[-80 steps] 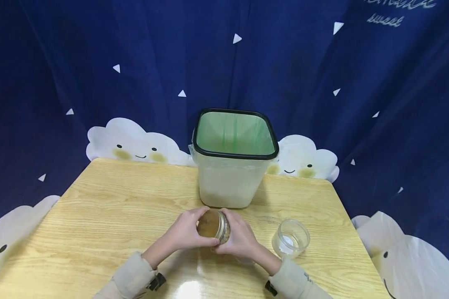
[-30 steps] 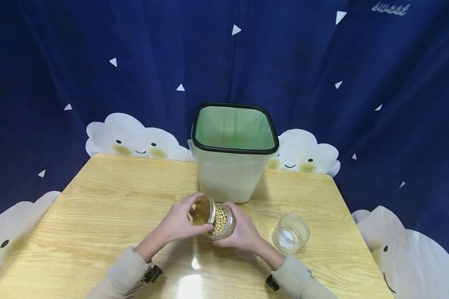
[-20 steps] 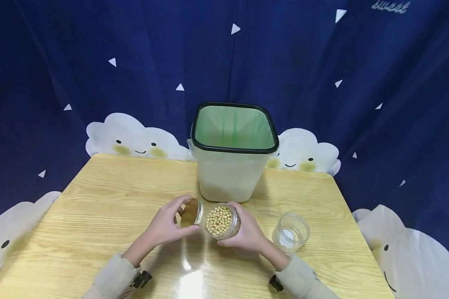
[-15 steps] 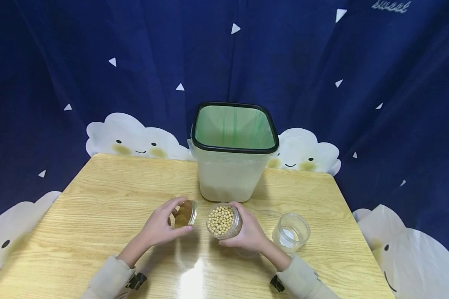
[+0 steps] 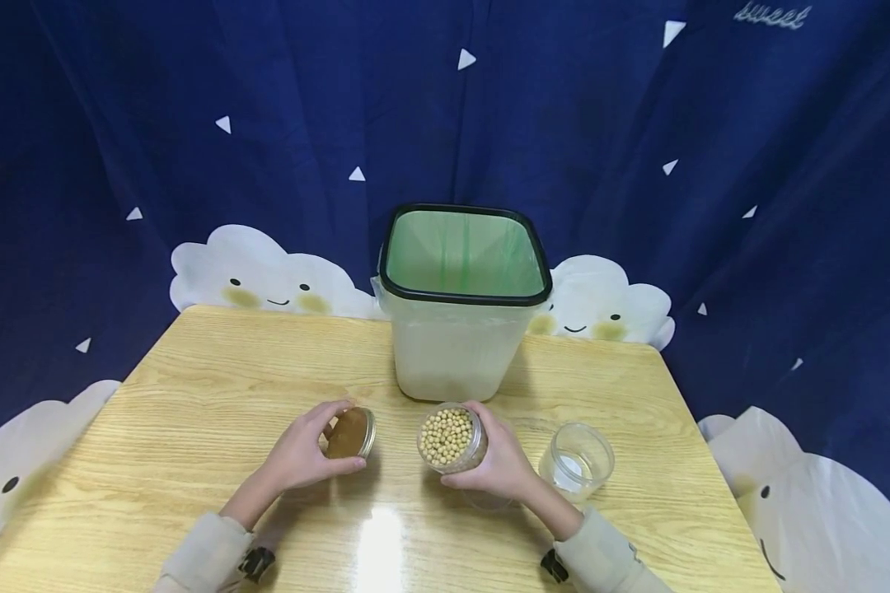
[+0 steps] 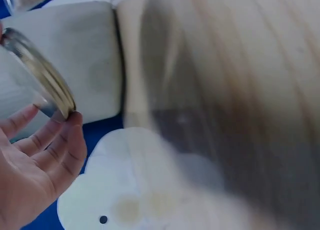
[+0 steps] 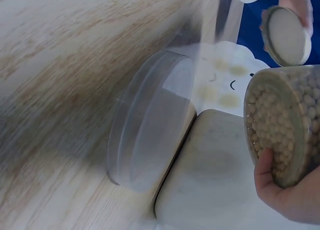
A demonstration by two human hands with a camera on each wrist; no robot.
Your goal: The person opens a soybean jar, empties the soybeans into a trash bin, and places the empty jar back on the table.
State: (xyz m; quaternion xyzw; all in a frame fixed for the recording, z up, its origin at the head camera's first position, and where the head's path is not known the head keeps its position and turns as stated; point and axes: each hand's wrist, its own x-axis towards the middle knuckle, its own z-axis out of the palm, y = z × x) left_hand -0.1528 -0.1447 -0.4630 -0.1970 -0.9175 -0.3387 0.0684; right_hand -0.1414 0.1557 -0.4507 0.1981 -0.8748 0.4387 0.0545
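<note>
My left hand (image 5: 307,449) pinches a round metal-rimmed lid (image 5: 352,433) by its edge, thumb on the near side and fingers on the far side. The lid stands on edge above the table; its pale inner face shows in the right wrist view. A clear jar (image 5: 470,445) full of small round yellowish beans (image 5: 445,436) is gripped in my right hand (image 5: 503,461), its uncovered mouth tilted up and to the left. A gap lies between jar and lid. In the left wrist view the lid (image 6: 45,73) sits at the fingertips.
A tall pale bin (image 5: 452,354) with black rim and green inside stands behind the hands. Right of the right hand is a clear plastic cup (image 5: 577,461). A flat clear disc (image 5: 487,500) lies below the right wrist on the wooden table (image 5: 267,362).
The lid has come off the jar and moved left and toward me in my left hand. The jar's mouth of beans came into view, and the right hand shifted slightly right.
</note>
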